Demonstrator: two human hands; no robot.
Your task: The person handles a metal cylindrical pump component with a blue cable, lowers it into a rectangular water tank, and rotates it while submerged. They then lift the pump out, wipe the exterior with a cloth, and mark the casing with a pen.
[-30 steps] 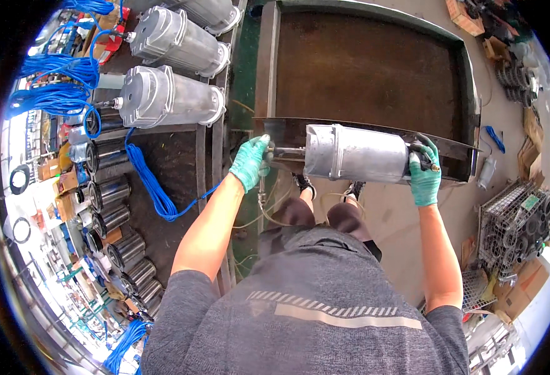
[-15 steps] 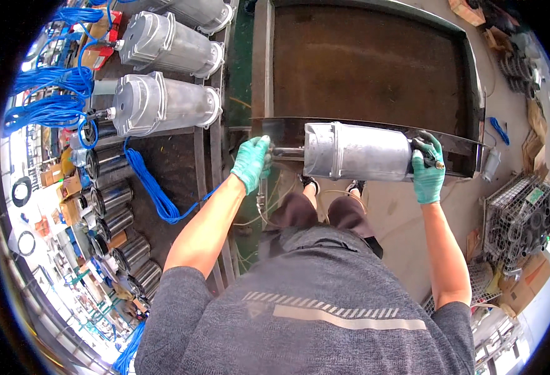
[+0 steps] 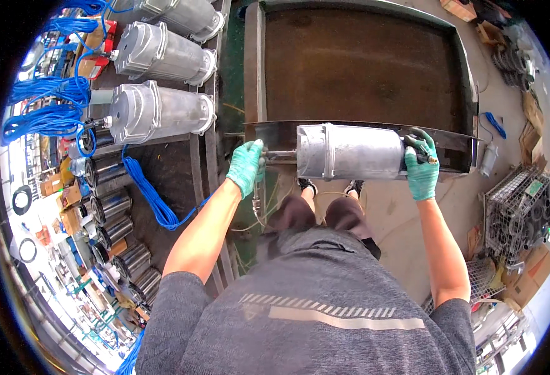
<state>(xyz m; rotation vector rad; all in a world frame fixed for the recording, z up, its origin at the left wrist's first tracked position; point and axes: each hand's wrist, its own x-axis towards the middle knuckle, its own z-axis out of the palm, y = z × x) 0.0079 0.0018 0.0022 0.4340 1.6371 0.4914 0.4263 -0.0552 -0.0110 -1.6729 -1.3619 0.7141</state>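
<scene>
A grey cast-metal motor housing (image 3: 364, 152) lies on its side across the near edge of the metal tray, in front of my legs. My left hand (image 3: 246, 167), in a green glove, is closed round an air tool whose slim metal barrel (image 3: 281, 154) points at the housing's left end. A hose fitting (image 3: 256, 199) hangs below that hand. My right hand (image 3: 422, 167), also gloved, grips the housing's right end. Under its fingers is a black part (image 3: 420, 152) with a brass-coloured tip; the fingers partly hide it.
The large brown-bottomed tray (image 3: 255, 69) stands ahead. On the left bench, similar motor housings (image 3: 162, 112) lie in a row, with coiled blue cables (image 3: 44, 119). Shiny metal cylinders (image 3: 117, 231) stand lower left. A wire basket (image 3: 512, 212) of dark parts sits right.
The view has shifted slightly, so the tray and housings appear further left. Both hands keep their places at the housing's ends; more of the black part shows at my right fingers.
</scene>
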